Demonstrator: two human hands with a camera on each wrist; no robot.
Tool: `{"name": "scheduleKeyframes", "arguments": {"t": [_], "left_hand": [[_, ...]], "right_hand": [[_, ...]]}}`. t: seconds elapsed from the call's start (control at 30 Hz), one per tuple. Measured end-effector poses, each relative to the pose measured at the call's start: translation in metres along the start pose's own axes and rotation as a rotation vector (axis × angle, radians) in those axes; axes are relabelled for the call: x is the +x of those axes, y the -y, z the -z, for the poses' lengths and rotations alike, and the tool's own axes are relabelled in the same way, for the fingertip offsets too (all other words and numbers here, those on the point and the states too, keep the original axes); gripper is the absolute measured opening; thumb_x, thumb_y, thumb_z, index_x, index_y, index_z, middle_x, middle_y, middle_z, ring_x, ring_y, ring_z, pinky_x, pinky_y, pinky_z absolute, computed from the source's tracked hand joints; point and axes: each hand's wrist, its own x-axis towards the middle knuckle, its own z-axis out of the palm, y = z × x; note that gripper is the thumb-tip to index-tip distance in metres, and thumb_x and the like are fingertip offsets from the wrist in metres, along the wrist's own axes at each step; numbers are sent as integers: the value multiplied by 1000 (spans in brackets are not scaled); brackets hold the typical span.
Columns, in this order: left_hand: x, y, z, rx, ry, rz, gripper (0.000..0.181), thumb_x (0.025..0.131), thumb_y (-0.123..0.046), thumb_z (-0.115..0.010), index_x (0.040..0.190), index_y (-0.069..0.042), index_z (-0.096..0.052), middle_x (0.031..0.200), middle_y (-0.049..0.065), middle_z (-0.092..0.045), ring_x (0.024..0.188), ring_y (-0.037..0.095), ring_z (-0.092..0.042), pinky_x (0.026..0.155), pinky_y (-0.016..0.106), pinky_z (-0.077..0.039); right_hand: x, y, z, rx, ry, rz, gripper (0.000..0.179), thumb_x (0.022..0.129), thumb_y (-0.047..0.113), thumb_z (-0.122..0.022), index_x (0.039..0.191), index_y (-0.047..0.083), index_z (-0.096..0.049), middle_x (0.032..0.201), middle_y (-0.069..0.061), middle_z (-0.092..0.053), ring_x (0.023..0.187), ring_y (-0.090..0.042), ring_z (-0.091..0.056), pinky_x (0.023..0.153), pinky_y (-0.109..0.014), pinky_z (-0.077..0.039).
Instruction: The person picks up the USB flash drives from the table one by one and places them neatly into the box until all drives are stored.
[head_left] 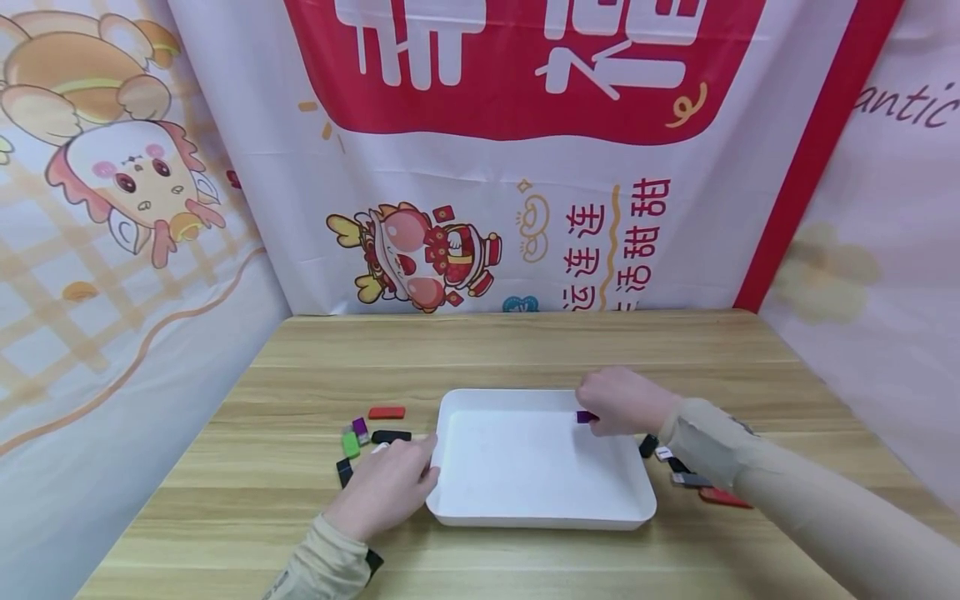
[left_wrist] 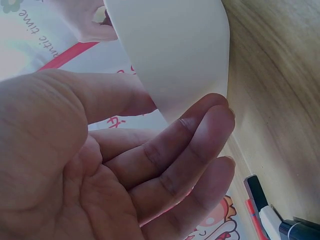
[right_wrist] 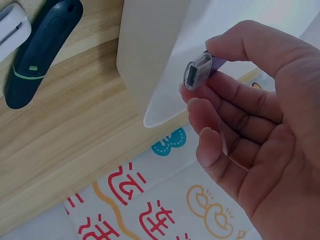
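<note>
A shallow white tray (head_left: 536, 467) sits on the wooden table in front of me. My left hand (head_left: 393, 483) holds its left rim; in the left wrist view the thumb and fingers of the hand (left_wrist: 145, 165) lie on either side of the tray wall (left_wrist: 175, 50). Over the tray's back right part, my right hand (head_left: 626, 402) pinches a purple USB stick (head_left: 585, 417) between thumb and fingers. The right wrist view shows that stick's clear cap (right_wrist: 199, 71) and connector end pointing out from the right hand (right_wrist: 260, 110).
Left of the tray lie several USB sticks: red (head_left: 387, 412), purple (head_left: 361, 430), green (head_left: 350, 443) and black (head_left: 392, 437). On its right are more, including a grey one (head_left: 692, 480) and a red one (head_left: 723, 497). Printed cloth (head_left: 480, 167) hangs behind the table.
</note>
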Motion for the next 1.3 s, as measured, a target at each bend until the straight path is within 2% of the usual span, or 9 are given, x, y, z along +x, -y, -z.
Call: {"name": "scheduleKeyframes", "arguments": {"t": [0.13, 0.4, 0.53, 0.63, 0.87, 1.13, 1.3], "left_hand": [[0, 0, 0, 5, -2, 0, 23, 93, -15, -64, 110, 0, -64, 60, -7, -46, 48, 7, -43, 43, 25, -34], [-1, -1, 1, -10, 1, -2, 23, 93, -14, -64, 110, 1, -64, 60, -7, -46, 48, 7, -43, 43, 25, -35], [-1, -1, 0, -13, -4, -4, 14, 92, -14, -64, 101, -3, -64, 60, -7, -46, 48, 7, -44, 43, 25, -35], [-1, -1, 0, -13, -2, 0, 12, 92, -13, -64, 100, -4, -64, 60, -7, -46, 48, 7, -44, 43, 25, -35], [-1, -1, 1, -17, 14, 1, 30, 93, -13, -63, 118, 4, -62, 61, -7, -47, 48, 7, -44, 43, 25, -36], [-1, -2, 2, -13, 9, -5, 33, 93, -12, -63, 121, 5, -61, 60, -6, -46, 47, 6, -44, 42, 24, -35], [-2, -1, 0, -9, 9, -2, 33, 93, -13, -63, 121, 5, -61, 60, -7, -46, 47, 6, -44, 42, 25, -35]], "right_hand": [[3, 2, -2, -37, 1, 11, 16, 76, 21, -82, 75, 14, -68, 70, 3, -58, 57, -12, -47, 54, -27, -44], [7, 4, -9, -65, 52, -14, 16, 79, 25, -82, 79, 15, -70, 73, 3, -59, 59, -11, -49, 56, -26, -44], [7, 5, -10, -77, 43, -7, 15, 80, 24, -81, 82, 14, -71, 74, 2, -61, 61, -12, -51, 58, -27, -46], [7, 6, -14, -102, 21, 6, 13, 80, 20, -80, 78, 13, -69, 71, 1, -59, 58, -12, -50, 55, -26, -45], [8, 9, -19, -134, -27, 16, 17, 78, 9, -76, 69, 13, -63, 62, 2, -54, 52, -11, -46, 47, -26, -42], [8, 10, -22, -287, -131, 63, 18, 84, 8, -72, 68, 12, -64, 61, -1, -57, 50, -11, -46, 44, -25, -40], [7, 11, -19, -275, -109, 46, 16, 84, 10, -73, 70, 13, -66, 64, 0, -58, 52, -11, -48, 45, -25, -41]]}}
